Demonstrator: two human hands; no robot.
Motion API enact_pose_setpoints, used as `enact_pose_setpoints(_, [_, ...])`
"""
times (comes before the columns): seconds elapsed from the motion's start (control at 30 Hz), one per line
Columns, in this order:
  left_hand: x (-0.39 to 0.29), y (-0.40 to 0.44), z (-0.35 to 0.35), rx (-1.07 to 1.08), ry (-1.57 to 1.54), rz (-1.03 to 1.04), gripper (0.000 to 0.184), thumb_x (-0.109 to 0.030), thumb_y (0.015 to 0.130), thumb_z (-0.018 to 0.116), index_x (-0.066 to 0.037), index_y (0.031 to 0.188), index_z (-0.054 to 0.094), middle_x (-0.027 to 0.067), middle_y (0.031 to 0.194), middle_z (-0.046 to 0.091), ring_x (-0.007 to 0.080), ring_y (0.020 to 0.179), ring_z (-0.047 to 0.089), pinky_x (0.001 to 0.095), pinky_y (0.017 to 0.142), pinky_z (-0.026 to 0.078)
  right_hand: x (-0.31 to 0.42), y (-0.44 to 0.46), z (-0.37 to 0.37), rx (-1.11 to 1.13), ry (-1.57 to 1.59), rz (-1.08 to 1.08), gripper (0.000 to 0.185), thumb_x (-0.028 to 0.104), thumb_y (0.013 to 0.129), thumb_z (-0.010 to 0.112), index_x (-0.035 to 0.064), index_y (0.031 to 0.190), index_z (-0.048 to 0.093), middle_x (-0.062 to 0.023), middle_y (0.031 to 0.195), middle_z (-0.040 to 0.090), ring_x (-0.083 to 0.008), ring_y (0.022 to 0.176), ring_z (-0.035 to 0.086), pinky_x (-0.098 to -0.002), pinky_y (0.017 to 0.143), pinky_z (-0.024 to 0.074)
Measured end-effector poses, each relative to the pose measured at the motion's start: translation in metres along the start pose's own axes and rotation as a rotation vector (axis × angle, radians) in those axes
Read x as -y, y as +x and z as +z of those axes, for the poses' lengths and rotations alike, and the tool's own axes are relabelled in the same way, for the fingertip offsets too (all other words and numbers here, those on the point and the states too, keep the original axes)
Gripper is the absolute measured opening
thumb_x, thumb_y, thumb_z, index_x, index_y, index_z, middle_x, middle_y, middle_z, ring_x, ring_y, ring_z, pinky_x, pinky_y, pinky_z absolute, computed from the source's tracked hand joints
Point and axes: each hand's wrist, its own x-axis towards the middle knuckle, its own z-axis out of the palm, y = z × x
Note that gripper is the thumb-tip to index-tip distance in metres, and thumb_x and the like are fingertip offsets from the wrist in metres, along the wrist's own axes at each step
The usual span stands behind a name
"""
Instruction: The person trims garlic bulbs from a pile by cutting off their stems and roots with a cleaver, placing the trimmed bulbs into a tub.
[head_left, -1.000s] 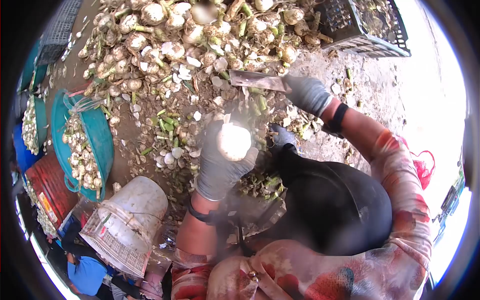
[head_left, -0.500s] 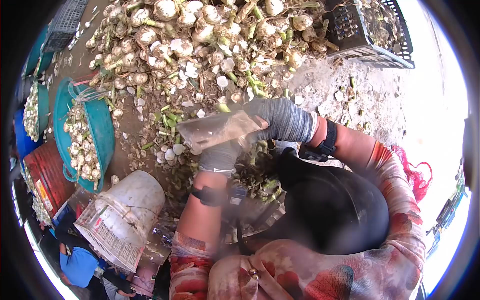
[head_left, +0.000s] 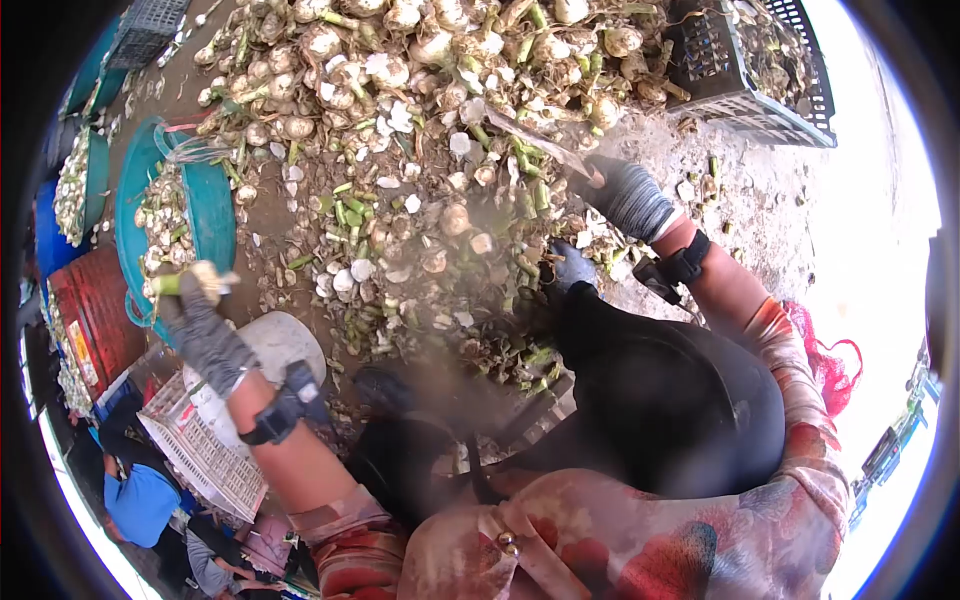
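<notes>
Grey-gloved left hand (head_left: 212,342), fingers blurred but seemingly pinching garlic bulb (head_left: 207,279), beside near rim of teal tub (head_left: 210,205); hasty swing could drop bulb outside. Right hand (head_left: 635,203) clenched round knife (head_left: 540,140), blade near garlic heap (head_left: 405,75); tip could snag if dipped.

The left hand (head_left: 208,335), gloved, grips a bulb (head_left: 205,280) with a green stem at the lower end of the teal tub (head_left: 212,225); contact between hand and tub cannot be determined. The tub contains bulbs. The right hand (head_left: 632,200), also gloved, grips a knife (head_left: 540,142), blade directed toward the pile (head_left: 430,45) of stemmed bulbs. Cut stems (head_left: 352,212) and peelings lie on the ground between the hands. A black crate (head_left: 765,112) is located beside the pile. The white bucket (head_left: 292,345) is partly covered by the left forearm.
</notes>
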Motion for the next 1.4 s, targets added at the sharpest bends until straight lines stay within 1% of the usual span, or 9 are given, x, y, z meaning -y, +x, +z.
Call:
enact_pose_setpoints(0.1, [-0.017,0.007,0.004,-0.221,0.468,0.372,0.054,-0.026,0.09,0.066,0.003,0.13,0.046,0.0138,0.116,0.058,0.0197,0.098,0.059,0.0283,0.07,0.054,0.001,-0.001,0.01,-0.074,0.022,-0.031,0.033,0.038,0.088,0.061,0.0048,0.091,0.062,-0.0214,0.075,0.063,-0.0403,0.073,0.062,-0.045,0.065,0.0491])
enact_pose_setpoints(0.2, [-0.015,-0.066,0.104,0.395,0.442,0.424,0.042,-0.01,0.086,0.064,-0.004,0.127,0.055,0.0145,0.127,0.055,0.0286,0.121,0.048,0.0399,0.106,0.034,0.01,-0.001,0.017,0.004,0.082,-0.01,0.032,0.038,0.088,0.061,0.0081,0.096,0.062,-0.0202,0.079,0.064,-0.0401,0.077,0.062,-0.0452,0.068,0.0493])
enact_pose_setpoints(0.37, [0.071,-0.144,0.21,0.958,0.865,0.878,0.039,-0.014,0.078,0.065,-0.015,0.116,0.063,0.0133,0.134,0.05,0.032,0.127,0.044,0.0422,0.107,0.035,0.006,-0.02,0.026,0.109,0.048,-0.084,0.035,0.04,0.085,0.064,0.0105,0.104,0.062,-0.0181,0.085,0.066,-0.0379,0.083,0.064,-0.044,0.072,0.0507])
enact_pose_setpoints(0.6, [0.069,-0.115,0.209,1.118,1.033,0.241,0.032,-0.008,0.082,0.061,-0.002,0.113,0.059,0.0196,0.115,0.057,0.0343,0.108,0.056,0.0417,0.093,0.047,-0.01,-0.03,0.045,0.208,0.037,-0.095,0.039,0.043,0.082,0.065,0.0102,0.102,0.063,-0.0167,0.086,0.067,-0.0358,0.082,0.065,-0.0439,0.073,0.0514])
enact_pose_setpoints(0.63, [0.117,-0.115,0.199,1.046,0.45,-0.112,0.041,-0.006,0.08,0.064,-0.002,0.12,0.055,0.0177,0.118,0.057,0.0296,0.107,0.057,0.0382,0.092,0.048,0.007,-0.032,0.032,0.193,0.035,-0.121,0.037,0.04,0.081,0.066,0.0108,0.103,0.063,-0.0163,0.087,0.066,-0.036,0.08,0.065,-0.044,0.071,0.0515])
enact_pose_setpoints(0.87, [0.035,-0.137,0.161,1.051,0.255,0.272,0.04,-0.004,0.083,0.063,0.0,0.122,0.055,0.0107,0.109,0.062,0.0203,0.101,0.058,0.0309,0.089,0.047,0.054,-0.013,0.018,0.197,-0.048,-0.321,0.026,0.029,0.079,0.064,0.0093,0.097,0.061,-0.0164,0.08,0.066,-0.0372,0.078,0.065,-0.0446,0.067,0.0512])
enact_pose_setpoints(0.93, [-0.001,-0.141,0.158,1.01,0.109,-0.204,0.042,-0.011,0.083,0.068,-0.002,0.121,0.055,0.0141,0.113,0.06,0.0285,0.104,0.056,0.0374,0.094,0.043,0.019,0.0,0.034,0.307,-0.124,-0.049,0.031,0.037,0.081,0.065,0.0088,0.096,0.063,-0.0161,0.077,0.067,-0.0356,0.076,0.066,-0.0436,0.069,0.0521])
enact_pose_setpoints(1.2, [-0.024,-0.158,0.19,0.762,0.236,0.355,0.064,-0.008,0.072,0.073,-0.002,0.129,0.046,0.0124,0.114,0.055,0.0251,0.103,0.055,0.0374,0.094,0.044,0.073,0.01,0.006,0.205,0.659,-0.217,0.038,0.039,0.085,0.069,0.0061,0.103,0.064,-0.0107,0.082,0.068,-0.0202,0.075,0.064,-0.0338,0.072,0.051])
enact_pose_setpoints(1.4, [-0.007,-0.161,0.192,0.823,-0.411,-0.266,0.068,-0.038,0.089,0.066,-0.003,0.139,0.036,0.0096,0.125,0.051,0.0177,0.109,0.052,0.0307,0.095,0.043,0.074,0.015,0.009,0.338,0.857,0.085,0.036,0.04,0.09,0.062,0.0074,0.106,0.065,-0.0006,0.077,0.068,-0.0102,0.057,0.057,-0.0255,0.052,0.0469])
